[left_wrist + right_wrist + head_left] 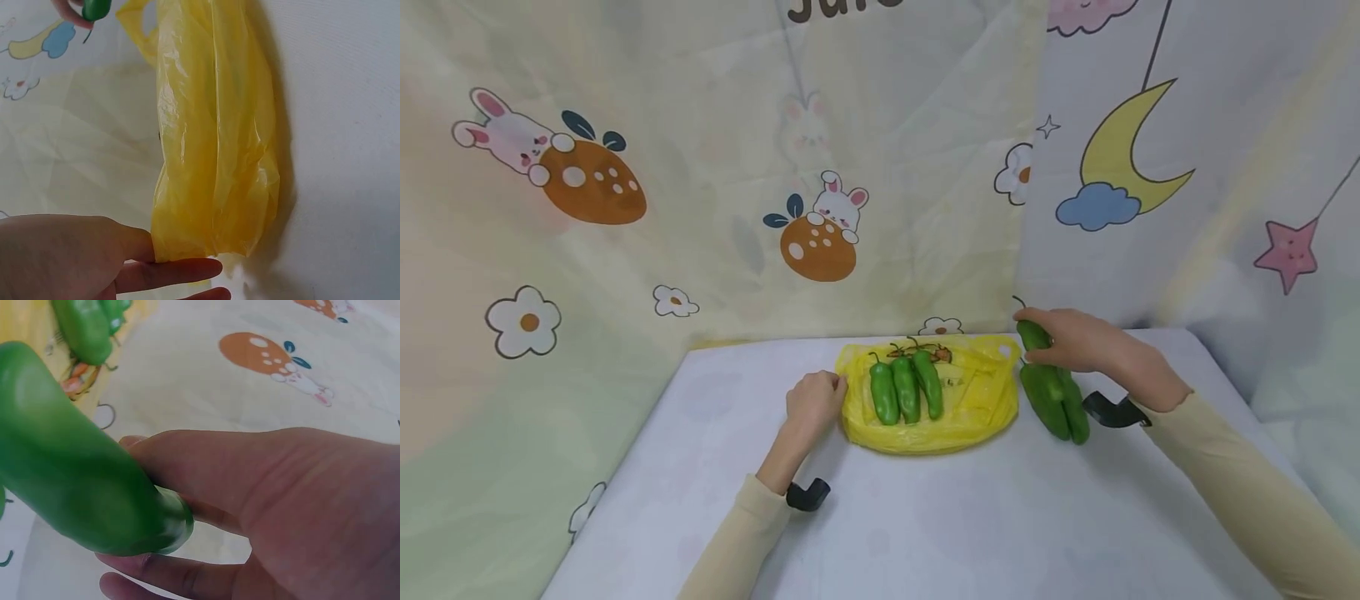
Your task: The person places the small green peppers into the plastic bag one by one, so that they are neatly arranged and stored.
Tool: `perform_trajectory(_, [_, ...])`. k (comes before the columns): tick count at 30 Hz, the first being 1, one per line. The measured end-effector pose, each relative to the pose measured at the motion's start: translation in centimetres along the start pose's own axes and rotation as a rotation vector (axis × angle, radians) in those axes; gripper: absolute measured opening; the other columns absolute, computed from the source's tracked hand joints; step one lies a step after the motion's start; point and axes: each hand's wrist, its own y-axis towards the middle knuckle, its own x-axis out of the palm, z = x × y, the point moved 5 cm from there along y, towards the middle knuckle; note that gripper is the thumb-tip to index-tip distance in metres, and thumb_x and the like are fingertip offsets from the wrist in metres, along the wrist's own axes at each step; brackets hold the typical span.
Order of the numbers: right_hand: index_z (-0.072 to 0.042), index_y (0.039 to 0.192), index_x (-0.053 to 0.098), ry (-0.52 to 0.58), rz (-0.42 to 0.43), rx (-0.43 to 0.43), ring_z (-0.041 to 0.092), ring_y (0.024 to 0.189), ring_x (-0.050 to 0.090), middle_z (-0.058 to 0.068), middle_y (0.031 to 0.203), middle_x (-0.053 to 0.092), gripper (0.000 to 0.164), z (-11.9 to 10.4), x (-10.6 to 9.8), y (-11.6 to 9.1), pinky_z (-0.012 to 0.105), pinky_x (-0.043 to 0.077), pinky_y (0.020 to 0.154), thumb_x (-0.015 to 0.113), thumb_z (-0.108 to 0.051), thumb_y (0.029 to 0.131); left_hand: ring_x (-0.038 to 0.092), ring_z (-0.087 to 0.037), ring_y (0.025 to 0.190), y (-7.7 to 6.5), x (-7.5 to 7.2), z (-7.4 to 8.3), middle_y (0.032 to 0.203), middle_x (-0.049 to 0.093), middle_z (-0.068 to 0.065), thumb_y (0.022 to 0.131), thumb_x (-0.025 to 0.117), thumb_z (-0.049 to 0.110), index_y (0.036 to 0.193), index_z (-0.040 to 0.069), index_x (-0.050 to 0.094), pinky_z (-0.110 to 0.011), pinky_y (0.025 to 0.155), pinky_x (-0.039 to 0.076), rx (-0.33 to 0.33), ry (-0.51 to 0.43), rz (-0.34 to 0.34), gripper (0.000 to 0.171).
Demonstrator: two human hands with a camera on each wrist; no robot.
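Note:
A yellow plastic bag point(977, 408) lies on the table, with three green peppers point(884, 396) side by side on it in the head view. My left hand point(814, 404) pinches the bag's left edge between thumb and fingers, as the left wrist view shows close up. Right of the bag, my right hand point(1078, 337) grips another green pepper point(81, 462) near its stem end, thumb on one side and fingers on the other. Below that hand, more green peppers point(1045, 400) rest together on the table, partly hidden behind the held one.
The white tabletop point(925, 525) stretches in front of the bag. A cloth backdrop point(925, 167) with printed rabbits, flowers and a moon hangs behind the table. A small orange-red patch point(942, 354) shows beside the pepper stems on the bag.

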Motion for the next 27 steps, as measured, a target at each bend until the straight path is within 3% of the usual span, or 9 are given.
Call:
perform_trajectory(9, [-0.006,0.147,0.044,0.019,0.003,-0.026,0.033,0.111,0.062,0.022,0.136,0.06,0.062,-1.6,-0.4,0.7,0.055,0.049,0.095,0.069,-0.026,0.094,0.046,-0.016,0.052,0.2,-0.4,0.3,0.056,0.047,0.0,0.103,0.05,0.03,0.062,0.012,0.059,-0.028,0.048,0.034,-0.018,0.019,-0.006,0.045])
perform_trajectory(21, [-0.007,0.15,0.042,0.069,-0.049,-0.049,0.04,0.131,0.053,0.021,0.148,0.052,0.062,-3.8,0.7,2.3,0.057,0.042,0.108,0.068,-0.024,0.096,0.044,-0.015,0.051,0.1,-0.3,0.4,0.053,0.045,0.001,0.103,0.051,0.029,0.061,0.012,0.058,-0.027,0.047,0.033,-0.003,0.02,0.001,0.045])
perform_trajectory(27, [-0.008,0.149,0.043,0.082,-0.07,-0.077,0.039,0.134,0.051,0.019,0.149,0.051,0.062,-4.9,1.9,3.2,0.056,0.04,0.11,0.068,-0.025,0.096,0.045,-0.015,0.051,0.1,-0.1,0.2,0.054,0.047,0.0,0.103,0.051,0.029,0.061,0.012,0.059,-0.027,0.047,0.034,-0.011,0.026,0.001,0.046])
